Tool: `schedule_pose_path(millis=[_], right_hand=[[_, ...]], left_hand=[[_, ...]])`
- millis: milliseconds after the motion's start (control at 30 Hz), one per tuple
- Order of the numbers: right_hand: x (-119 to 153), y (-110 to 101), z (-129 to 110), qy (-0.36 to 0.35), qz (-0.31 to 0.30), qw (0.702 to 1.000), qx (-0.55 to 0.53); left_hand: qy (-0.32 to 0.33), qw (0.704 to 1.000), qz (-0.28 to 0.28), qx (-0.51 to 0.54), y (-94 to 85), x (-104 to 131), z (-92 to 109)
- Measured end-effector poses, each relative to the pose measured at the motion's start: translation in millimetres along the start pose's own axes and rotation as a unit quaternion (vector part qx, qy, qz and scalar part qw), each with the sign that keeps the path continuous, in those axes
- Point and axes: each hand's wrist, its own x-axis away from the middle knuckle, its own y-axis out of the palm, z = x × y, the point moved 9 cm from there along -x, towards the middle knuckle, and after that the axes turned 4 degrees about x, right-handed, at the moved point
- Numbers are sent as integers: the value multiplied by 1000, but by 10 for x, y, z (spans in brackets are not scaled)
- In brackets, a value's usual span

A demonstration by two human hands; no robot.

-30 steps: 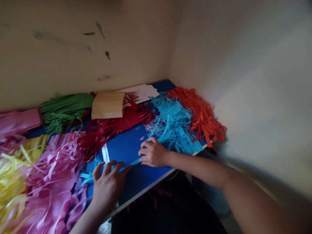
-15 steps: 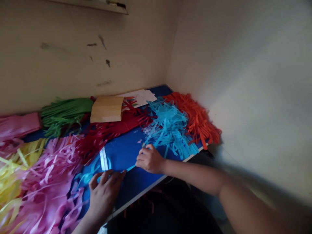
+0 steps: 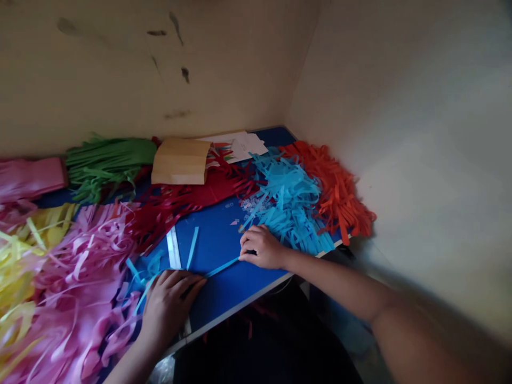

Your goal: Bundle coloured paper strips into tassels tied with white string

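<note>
A narrow light-blue strip [image 3: 222, 268] stretches low over the blue tabletop [image 3: 216, 224] between my two hands. My right hand [image 3: 262, 247] pinches its right end between thumb and fingertips. Near the table's front edge, my left hand [image 3: 173, 298] has its thumb and fingers closed on the other end, its palm turned down. Another loose blue strip [image 3: 192, 248] sticks up just behind the left hand. More blue strips [image 3: 150, 266] lie curled to the left of that hand. A pile of light-blue fringed strips [image 3: 286, 197] rests beyond my right hand.
Orange fringe [image 3: 336, 192] lies in the right corner by the wall. Dark red fringe [image 3: 204, 194] and a brown paper bag [image 3: 182, 161] sit behind, near white papers [image 3: 244, 145]. Green [image 3: 108, 162], pink [image 3: 76, 309] and yellow fringe [image 3: 16, 272] cover the left. A whitish strip [image 3: 173, 248] marks the tabletop.
My right hand has moved slightly right, and a longer stretch of the blue strip shows between the hands. Another loose strip now shows behind my left hand. The view has tilted down a little.
</note>
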Motion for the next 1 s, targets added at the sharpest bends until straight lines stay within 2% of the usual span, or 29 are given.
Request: schedule_pose_path(millis=[167, 233, 300, 433, 533, 633, 733, 800, 867, 900, 933, 967, 1000], right_hand=[[-104, 33, 39, 96, -58, 993, 38], [-135, 20, 14, 99, -73, 991, 56], [-142, -13, -94, 44, -68, 994, 75], [-31, -40, -393, -125, -27, 981, 143], [22, 8, -508, -194, 6, 958, 211], [-42, 51, -500, -196, 9, 958, 210], [-116, -7, -433, -122, -31, 982, 142], [-72, -108, -453, -61, -65, 992, 88], [40, -229, -553, -14, -93, 995, -15], [104, -264, -610, 12, -114, 988, -101], [169, -257, -654, 48, -144, 967, -203], [232, -211, -685, 93, -179, 930, -309], [296, -131, -712, 142, -214, 877, -405]], left_hand=[[-70, 992, -54, -91, 62, -105, 3], [-63, 986, -72, -137, 57, -153, 67], [-9, 982, -71, -175, 35, -181, 210], [133, 972, -59, -185, 76, -146, 525], [163, 973, -21, -164, 108, -186, 603], [173, 972, 18, -159, 126, -282, 634], [184, 968, 38, -165, 64, -314, 714], [193, 969, 53, -145, -60, -242, 822], [212, 972, 64, -80, -228, -98, 974], [229, 971, 59, -36, -303, -12, 1060], [241, 969, 57, -9, -376, 65, 1133], [248, 967, 51, 7, -435, 125, 1190], [253, 966, 45, 13, -482, 167, 1232]])
